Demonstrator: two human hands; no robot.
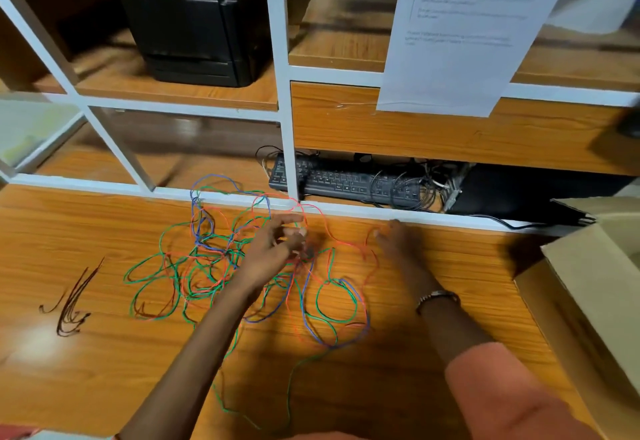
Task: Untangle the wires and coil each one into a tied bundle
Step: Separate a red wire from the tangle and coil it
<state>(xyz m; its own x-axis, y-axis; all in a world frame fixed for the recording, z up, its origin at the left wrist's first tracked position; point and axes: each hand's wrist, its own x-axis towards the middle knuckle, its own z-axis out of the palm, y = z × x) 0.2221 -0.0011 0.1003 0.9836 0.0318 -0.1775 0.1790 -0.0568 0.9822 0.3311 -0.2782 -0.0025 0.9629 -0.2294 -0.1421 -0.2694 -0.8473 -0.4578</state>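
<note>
On desk [104, 370]: one wire tangle [221, 259]; left hand [277, 245] pinching strands; right hand [394, 238] grip unclear; ties [72, 301], uncounted.

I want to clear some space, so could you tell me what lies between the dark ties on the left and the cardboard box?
In the head view, the tangled wires and both hands, left hand and right hand, lie between the dark ties and the cardboard box.

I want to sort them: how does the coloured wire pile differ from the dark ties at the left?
The wire pile is green, red and blue; the dark ties are brown-black. The wires are long, looped and tangled; the ties are short, nearly straight strands. The left hand reaches into the wires; nothing touches the ties. Both lie on the wooden table.
</note>
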